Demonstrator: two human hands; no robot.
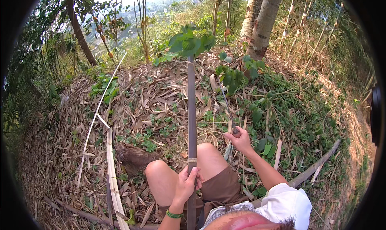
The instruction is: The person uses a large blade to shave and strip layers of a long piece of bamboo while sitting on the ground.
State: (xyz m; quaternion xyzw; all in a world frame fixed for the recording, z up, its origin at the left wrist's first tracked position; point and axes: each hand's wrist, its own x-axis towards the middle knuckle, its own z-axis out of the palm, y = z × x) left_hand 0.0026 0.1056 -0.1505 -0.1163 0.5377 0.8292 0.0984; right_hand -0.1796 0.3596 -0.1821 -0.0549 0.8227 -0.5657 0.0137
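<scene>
A long grey-brown bamboo pole (191,109) runs upright through the middle of the head view, between my bent knees, with a pale node ring just above my left hand (187,184). That hand is closed round the pole, and a green band circles its wrist. To the right of the pole, my right hand (240,139) grips the dark handle of a knife (235,130). Its long thin blade points up and away, apart from the pole. Part of the blade's far end is lost against the green leaves.
Pale split bamboo strips (112,169) lie on the left beside a short brown log (134,158). A bare branch (317,163) lies on the right. Dry leaves (140,93) and green plants cover the ground. Tree trunks (263,25) stand at the back.
</scene>
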